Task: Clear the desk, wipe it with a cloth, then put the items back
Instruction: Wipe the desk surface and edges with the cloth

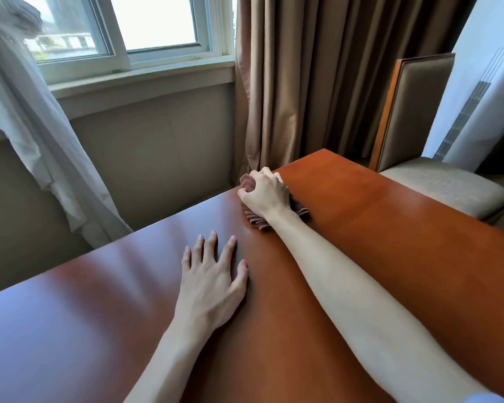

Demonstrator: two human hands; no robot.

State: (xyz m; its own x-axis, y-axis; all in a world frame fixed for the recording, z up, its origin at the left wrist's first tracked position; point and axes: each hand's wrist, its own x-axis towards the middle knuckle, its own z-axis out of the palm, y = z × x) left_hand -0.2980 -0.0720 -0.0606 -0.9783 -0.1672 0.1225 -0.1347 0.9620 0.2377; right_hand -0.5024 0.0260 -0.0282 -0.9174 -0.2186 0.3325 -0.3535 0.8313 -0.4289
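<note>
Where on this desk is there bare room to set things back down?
The glossy reddish-brown wooden desk is bare right of the right hand bunching the brown cloth, and left of the flat left hand. The strip between them is crowded.

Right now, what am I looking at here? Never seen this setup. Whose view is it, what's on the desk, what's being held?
There is no robot here: a person is working with bare hands, and the single picture comes from a wide-angle camera worn on their head, looking forward and down. The right hand is stretched out to the far edge of the wooden desk and grips a bunched brownish cloth against the surface. The left hand lies flat on the desk with fingers spread, holding nothing. Nothing else shows on the visible desktop. Behind are a window, brown curtains and a padded chair.
</note>
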